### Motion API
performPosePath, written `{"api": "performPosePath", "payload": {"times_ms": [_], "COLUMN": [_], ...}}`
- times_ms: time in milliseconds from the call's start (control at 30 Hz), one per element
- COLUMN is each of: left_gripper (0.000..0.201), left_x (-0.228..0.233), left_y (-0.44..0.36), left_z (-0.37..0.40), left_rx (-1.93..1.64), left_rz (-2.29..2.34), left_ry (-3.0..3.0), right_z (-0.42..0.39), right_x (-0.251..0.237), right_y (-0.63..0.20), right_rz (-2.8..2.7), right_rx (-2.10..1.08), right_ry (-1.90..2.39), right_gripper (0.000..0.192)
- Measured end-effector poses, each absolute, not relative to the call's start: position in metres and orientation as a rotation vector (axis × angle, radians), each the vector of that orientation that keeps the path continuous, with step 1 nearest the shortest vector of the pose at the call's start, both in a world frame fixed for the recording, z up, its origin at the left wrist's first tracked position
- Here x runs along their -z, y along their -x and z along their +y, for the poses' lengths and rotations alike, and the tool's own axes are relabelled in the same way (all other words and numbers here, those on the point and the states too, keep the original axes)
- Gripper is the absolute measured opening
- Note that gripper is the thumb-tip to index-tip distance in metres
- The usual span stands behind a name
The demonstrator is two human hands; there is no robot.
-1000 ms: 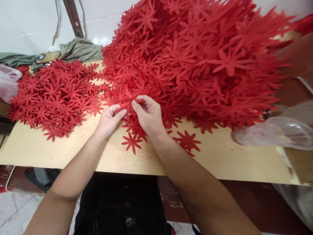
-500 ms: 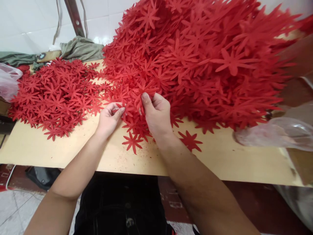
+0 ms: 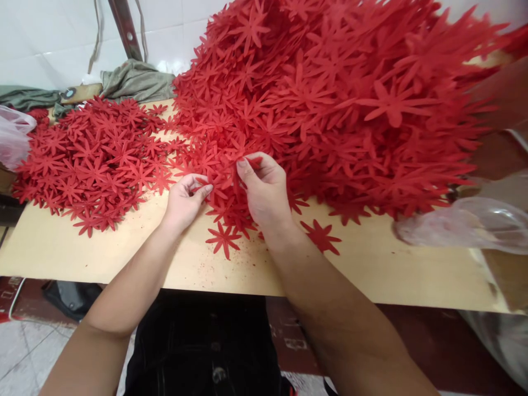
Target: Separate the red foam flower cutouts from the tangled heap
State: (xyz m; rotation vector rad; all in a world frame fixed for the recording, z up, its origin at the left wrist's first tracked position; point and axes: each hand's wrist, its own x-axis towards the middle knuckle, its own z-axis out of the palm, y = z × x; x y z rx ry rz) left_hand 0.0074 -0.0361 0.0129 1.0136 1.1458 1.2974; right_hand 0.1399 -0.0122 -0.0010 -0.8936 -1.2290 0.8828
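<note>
My right hand [image 3: 266,187] is closed, thumb against fingers, on a red flower-shaped cutout [image 3: 254,161] with several narrow petals. To its left, my left hand [image 3: 187,198] pinches the petal of another red cutout [image 3: 203,181], most of it lost among the others. Both hands are at the front foot of a large heap of the same red cutouts [image 3: 313,99]. A smaller, flatter pile of red cutouts [image 3: 94,159] spreads out left of my left hand. One loose cutout [image 3: 224,240] lies below the hands, and another [image 3: 322,237] sits right of my right wrist.
The pale wooden tabletop [image 3: 371,275] carries red crumbs near its front edge. Clear plastic [image 3: 470,224] lies at the right, and a plastic bag [image 3: 14,137] at the far left. Grey-green cloth [image 3: 138,81] rests against the tiled wall behind.
The cutout in my right hand has tipped from facing me to nearly edge-on, and the fingers have shifted slightly. My left hand has moved very little.
</note>
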Motion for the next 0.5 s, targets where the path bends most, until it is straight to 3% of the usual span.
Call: {"api": "performPosePath", "payload": {"times_ms": [333,500], "left_gripper": [0.013,0.033], "left_x": [-0.004,0.003], "left_y": [-0.006,0.004], "left_z": [-0.035,-0.033], "left_rx": [-1.292,-1.368], "left_rz": [1.238,1.491], "left_ry": [-1.157,-1.535], "right_z": [-0.014,-0.017], "right_x": [0.002,-0.002], "right_y": [-0.139,-0.139], "right_rz": [-1.212,-1.294], "right_rx": [-1.036,-0.997], "right_ry": [0.899,0.870], "right_gripper": [0.041,0.036]}}
